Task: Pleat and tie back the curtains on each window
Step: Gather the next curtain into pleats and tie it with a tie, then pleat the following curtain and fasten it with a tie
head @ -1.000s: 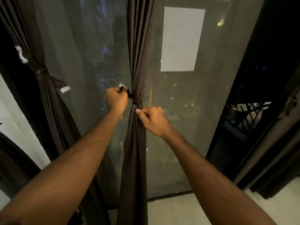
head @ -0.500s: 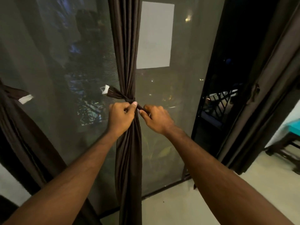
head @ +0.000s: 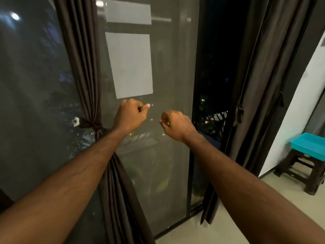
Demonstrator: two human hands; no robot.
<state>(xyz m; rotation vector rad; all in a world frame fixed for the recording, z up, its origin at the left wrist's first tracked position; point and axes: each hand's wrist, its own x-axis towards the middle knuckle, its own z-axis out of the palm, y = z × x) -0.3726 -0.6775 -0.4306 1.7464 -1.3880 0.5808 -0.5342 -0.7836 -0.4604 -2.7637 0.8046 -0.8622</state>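
**Knot's on, but will it hold?**

Both my hands are off the fabric rn. Left hand (head: 131,114) is curled into a loose fist, holding nothing; right hand (head: 175,125) same, fingers folded in, empty. They hang in front of the glass pane (head: 168,67), apart from each other and clear of the cloth.

Middle curtain (head: 82,59) hangs gathered in pleats, cinched by the tie-back (head: 98,128), which sits partly behind my left forearm. Its short tail w/ a white tag (head: 75,121) sticks out to the left.

Risks as I see them:
- Knot looks small & the tail short, so it could slip under the fabric's weight and the pleats fan out below.
- My left forearm is right against the tie, so pulling the arm back carelessly could drag it loose.
- Right curtain (head: 260,85) by the open doorway looks loosely bunched, its tie (head: 239,113) dangling. Prob the next job; can't tell if it's knotted.
- Stool (head: 299,166) w/ blue tray (head: 309,146) sits near that side, a trip hazard if I step over w/o looking.
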